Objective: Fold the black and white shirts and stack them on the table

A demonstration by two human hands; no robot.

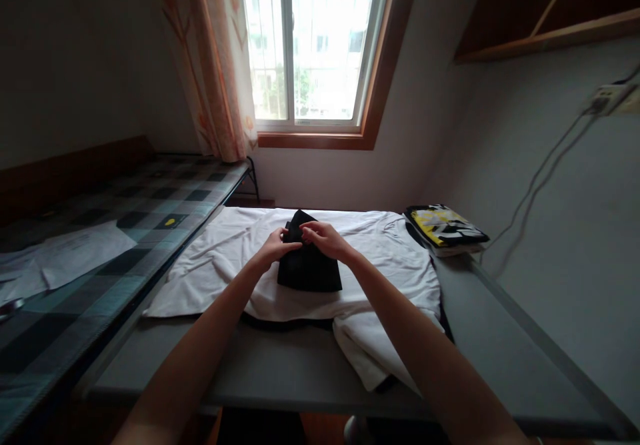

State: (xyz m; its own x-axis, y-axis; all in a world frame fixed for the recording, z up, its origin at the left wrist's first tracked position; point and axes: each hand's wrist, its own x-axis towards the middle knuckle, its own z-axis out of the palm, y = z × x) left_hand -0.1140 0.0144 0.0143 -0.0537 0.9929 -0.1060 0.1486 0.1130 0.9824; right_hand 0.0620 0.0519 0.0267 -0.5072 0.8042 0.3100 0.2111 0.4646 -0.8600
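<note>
The left hand (275, 246) holds the upper left edge of a black folded cloth (310, 273); the right hand (327, 239) bends its fingers at the upper part, whether pinching it one cannot tell. The cloth lies over a white garment (215, 248) spread on the grey counter (280, 358). Far right: folded black-and-yellow clothing (443, 225). Left: papers (83, 255) on a checked bed (200, 195).

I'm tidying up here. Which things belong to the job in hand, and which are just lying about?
Probably in use: black item, at left hand and right hand; white shirt beneath.

Probably lying about: papers on the bed; folded patterned stack on the table.
</note>
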